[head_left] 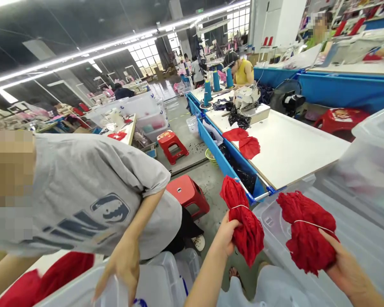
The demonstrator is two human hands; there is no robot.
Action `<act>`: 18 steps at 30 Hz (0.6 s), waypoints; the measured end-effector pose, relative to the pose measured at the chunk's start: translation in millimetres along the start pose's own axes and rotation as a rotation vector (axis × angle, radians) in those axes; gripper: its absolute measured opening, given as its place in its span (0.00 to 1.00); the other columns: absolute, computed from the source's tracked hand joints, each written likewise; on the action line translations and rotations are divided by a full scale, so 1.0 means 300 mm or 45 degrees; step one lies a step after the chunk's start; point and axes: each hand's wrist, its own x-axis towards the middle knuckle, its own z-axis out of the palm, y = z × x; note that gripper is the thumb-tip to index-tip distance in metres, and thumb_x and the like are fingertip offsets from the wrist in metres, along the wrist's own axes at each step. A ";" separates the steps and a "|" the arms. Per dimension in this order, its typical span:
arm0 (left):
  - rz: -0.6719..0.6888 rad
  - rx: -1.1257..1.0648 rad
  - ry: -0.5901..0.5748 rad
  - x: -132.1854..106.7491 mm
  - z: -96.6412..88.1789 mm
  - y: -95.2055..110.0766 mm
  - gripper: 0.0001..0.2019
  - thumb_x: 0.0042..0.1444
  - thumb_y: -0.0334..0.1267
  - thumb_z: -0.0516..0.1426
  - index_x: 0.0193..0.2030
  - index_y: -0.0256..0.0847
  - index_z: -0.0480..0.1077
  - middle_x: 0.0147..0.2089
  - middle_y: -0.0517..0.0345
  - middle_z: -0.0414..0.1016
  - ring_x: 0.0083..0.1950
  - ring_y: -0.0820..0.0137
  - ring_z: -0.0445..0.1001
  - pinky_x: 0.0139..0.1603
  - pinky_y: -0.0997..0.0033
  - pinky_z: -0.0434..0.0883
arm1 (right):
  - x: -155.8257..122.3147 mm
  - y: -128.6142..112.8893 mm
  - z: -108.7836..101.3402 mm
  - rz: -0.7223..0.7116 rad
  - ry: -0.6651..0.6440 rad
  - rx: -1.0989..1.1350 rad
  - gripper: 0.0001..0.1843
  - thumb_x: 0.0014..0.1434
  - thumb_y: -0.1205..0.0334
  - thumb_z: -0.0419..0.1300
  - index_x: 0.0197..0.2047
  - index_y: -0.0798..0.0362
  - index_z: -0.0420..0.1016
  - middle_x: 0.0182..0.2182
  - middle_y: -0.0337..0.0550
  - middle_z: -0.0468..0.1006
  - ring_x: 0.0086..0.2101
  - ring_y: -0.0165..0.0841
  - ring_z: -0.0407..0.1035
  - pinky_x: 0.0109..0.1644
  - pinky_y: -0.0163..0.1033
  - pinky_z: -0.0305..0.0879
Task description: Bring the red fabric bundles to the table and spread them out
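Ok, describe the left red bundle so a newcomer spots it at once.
From the white sewing table, look down-left past its near corner. There the left grip holds a tied red bundle, slimmer than its neighbour in the right grip.

Ceiling tube lights (153, 32) and glaring far windows (145, 57) shine brightly, the far floor (164, 88) gleams, and wide-angle distortion stretches the edges.

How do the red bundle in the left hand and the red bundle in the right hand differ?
The left bundle looks narrower; the right bundle looks broader.
The left bundle's tie curves across its upper half, while the right bundle's tie slopes down toward the right hand.
The left hand holds the left bundle.

Both are crinkled red fabric, each bound with a pale tie.
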 end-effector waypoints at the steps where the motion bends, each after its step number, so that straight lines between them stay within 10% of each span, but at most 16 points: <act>1: -0.011 0.008 -0.001 0.012 -0.002 0.018 0.23 0.27 0.27 0.55 0.37 0.40 0.70 0.29 0.63 0.76 0.30 0.71 0.71 0.37 0.72 0.68 | 0.013 -0.008 0.014 0.030 0.052 -0.017 0.16 0.36 0.50 0.68 0.31 0.44 0.76 0.30 0.48 0.83 0.33 0.50 0.79 0.29 0.46 0.79; 13: 0.010 0.153 0.131 0.230 0.044 0.152 0.29 0.27 0.27 0.54 0.44 0.40 0.70 0.29 0.65 0.73 0.30 0.73 0.69 0.34 0.76 0.65 | 0.612 -0.390 0.276 -0.508 0.267 -0.971 0.26 0.43 0.49 0.60 0.44 0.57 0.69 0.49 0.75 0.70 0.54 0.70 0.61 0.57 0.71 0.52; 16: 0.036 0.201 0.157 0.283 0.080 0.167 0.31 0.28 0.27 0.54 0.47 0.40 0.70 0.31 0.64 0.74 0.32 0.72 0.69 0.35 0.76 0.64 | 0.622 -0.379 0.391 -0.668 0.191 -1.032 0.35 0.48 0.52 0.57 0.56 0.62 0.65 0.62 0.78 0.56 0.63 0.69 0.46 0.62 0.73 0.42; 18: 0.022 0.215 0.147 0.321 0.113 0.165 0.33 0.29 0.28 0.54 0.49 0.40 0.69 0.35 0.62 0.75 0.34 0.71 0.70 0.36 0.75 0.65 | 0.569 -0.331 0.472 -0.795 -0.042 -1.018 0.35 0.50 0.51 0.57 0.60 0.56 0.63 0.62 0.64 0.61 0.63 0.55 0.53 0.62 0.60 0.56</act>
